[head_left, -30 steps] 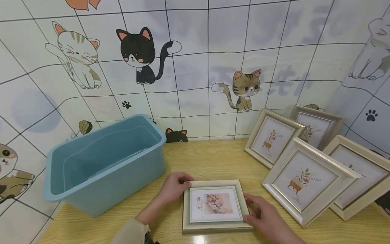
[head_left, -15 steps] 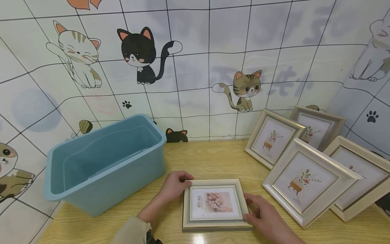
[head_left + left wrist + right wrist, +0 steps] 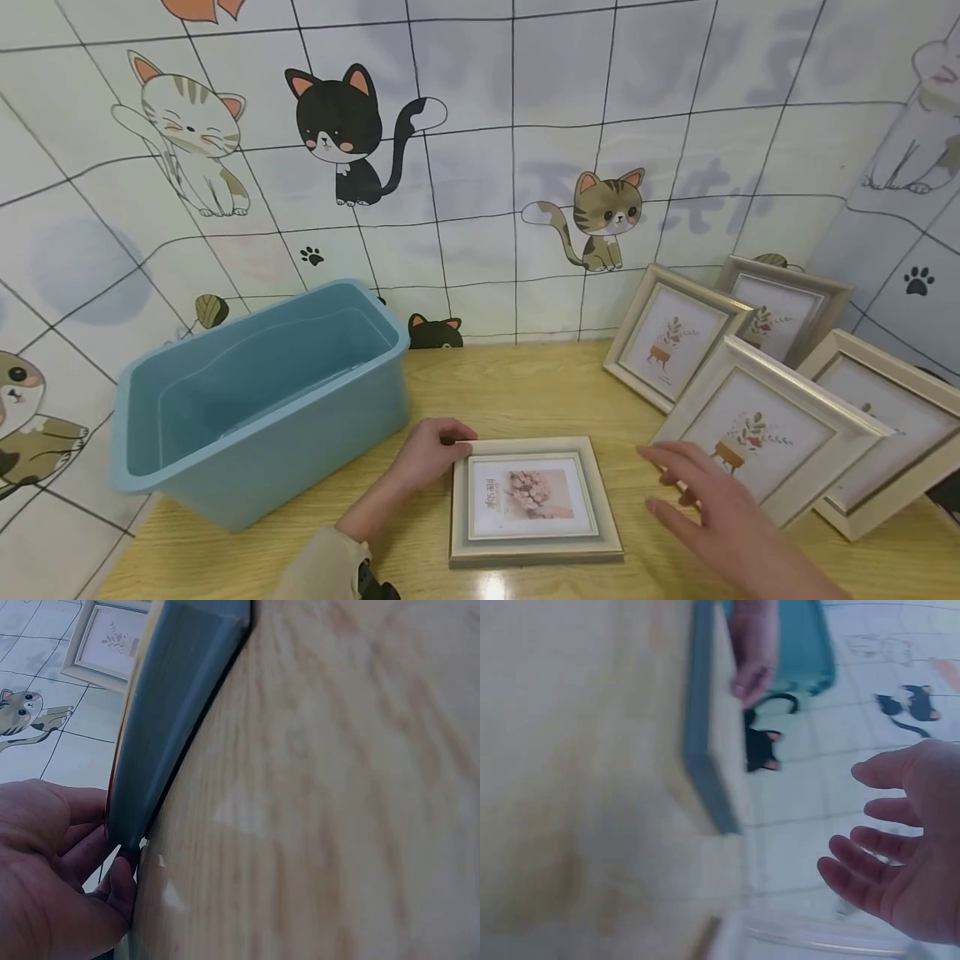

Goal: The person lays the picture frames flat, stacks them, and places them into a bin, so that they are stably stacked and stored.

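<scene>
A cream picture frame (image 3: 536,540) with a blue-grey inner band and a rose print lies flat on the wooden table. My left hand (image 3: 431,454) pinches its far left corner, thumb on the top face. From the left wrist view, the fingers of that hand curl about the corner by the frame's blue-grey side (image 3: 169,697). My right hand (image 3: 720,508) is off the frame, in the air to its right, fingers spread with nothing in them. It overlaps a silvery standing picture frame (image 3: 780,450) in the head view; the right wrist view is blurred.
More standing picture frames, including a gold-edged one (image 3: 637,333), a brownish one (image 3: 825,292) and a cream one (image 3: 847,521), crowd the right side. A blue plastic bin (image 3: 300,442) stands at the left. Cat-print sheeting (image 3: 480,167) covers the walls.
My right hand has let go of the lying frame's right edge and moved right, its fingers opening. My left hand keeps its grip on the corner.
</scene>
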The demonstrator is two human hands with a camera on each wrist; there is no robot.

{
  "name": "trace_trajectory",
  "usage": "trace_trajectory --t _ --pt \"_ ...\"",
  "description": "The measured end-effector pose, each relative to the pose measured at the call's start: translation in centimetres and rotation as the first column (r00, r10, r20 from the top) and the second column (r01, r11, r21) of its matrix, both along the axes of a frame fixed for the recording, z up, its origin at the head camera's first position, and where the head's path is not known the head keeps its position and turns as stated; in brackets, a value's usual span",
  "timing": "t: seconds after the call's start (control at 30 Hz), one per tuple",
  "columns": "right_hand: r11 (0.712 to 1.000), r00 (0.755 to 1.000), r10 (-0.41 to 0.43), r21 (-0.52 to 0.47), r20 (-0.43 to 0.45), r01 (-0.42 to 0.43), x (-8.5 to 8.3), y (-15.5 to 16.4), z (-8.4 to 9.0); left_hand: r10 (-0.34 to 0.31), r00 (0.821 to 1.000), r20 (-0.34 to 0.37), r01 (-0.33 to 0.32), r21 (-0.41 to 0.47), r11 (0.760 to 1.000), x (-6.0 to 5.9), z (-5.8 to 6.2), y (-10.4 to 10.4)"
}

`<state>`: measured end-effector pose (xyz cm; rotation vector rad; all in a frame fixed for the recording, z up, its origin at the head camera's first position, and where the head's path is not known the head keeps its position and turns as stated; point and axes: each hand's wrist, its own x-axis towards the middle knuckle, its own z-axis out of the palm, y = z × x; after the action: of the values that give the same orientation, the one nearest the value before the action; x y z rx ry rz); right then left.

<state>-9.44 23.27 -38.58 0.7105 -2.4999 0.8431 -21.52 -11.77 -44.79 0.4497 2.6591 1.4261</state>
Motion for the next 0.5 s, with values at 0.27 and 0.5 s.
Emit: trace_trajectory --t 0.27,0.5 --pt "0.991 0.94 -0.117 0.028 -0.319 0.133 0.8 4.5 7.8 0.002 1.0 -0.003 -0.002 -0.013 1.0 0.0 0.1 0.1" --pt "0.944 0.89 -0.291 0.047 -0.35 0.327 -1.0 8.3 8.9 0.007 1.0 0.003 -0.007 -0.003 1.0 -0.1 0.0 0.0"
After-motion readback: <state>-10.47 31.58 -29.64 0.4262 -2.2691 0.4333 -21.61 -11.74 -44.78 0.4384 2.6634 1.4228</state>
